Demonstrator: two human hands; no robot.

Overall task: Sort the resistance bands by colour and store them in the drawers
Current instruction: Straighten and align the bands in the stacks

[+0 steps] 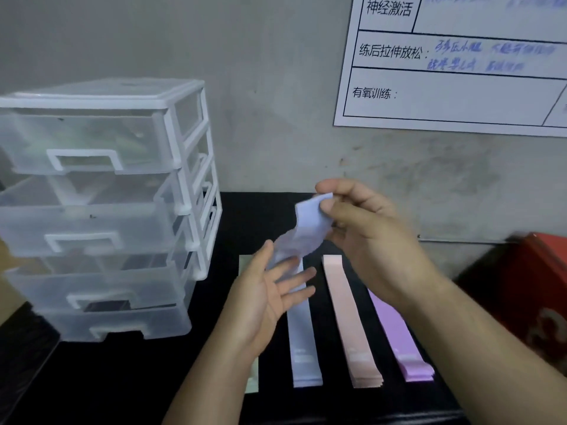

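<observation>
Hands: we are logging the right hand (362,228) as pinching the upper end of a pale blue band (310,222) between thumb and fingertips, raised above the table (122,378). The left hand (270,292) is lying open, palm up, fingers spread and gripping nothing, just under the hanging part of the band. Both forearms are reaching in from the lower edge, the right one higher.

Band position: it is drooping from the pinch down behind the left fingers toward the blue pile (303,338). We cannot tell whether its lower end is free of that pile.

Progress: we are judging the sorting as largely done. Bands are lying in separate strips by colour: the blue pile, a pink pile (349,320) beside it and a purple pile (402,342) beyond that, the latter partly under the right forearm. A greenish strip (251,378) is showing at the left, mostly hidden by the left arm.

Storage: we are judging this as barely started. The drawer unit (184,142) is standing at the left of the table. Its top drawer (86,139) is showing something greenish through the plastic; the second drawer (86,222) is sitting pulled out, and we cannot make out any contents. All the visible piles are awaiting stowing.

Surroundings: a printed wall chart (460,87) is hanging behind, and a red box (540,286) is sitting at the right.
</observation>
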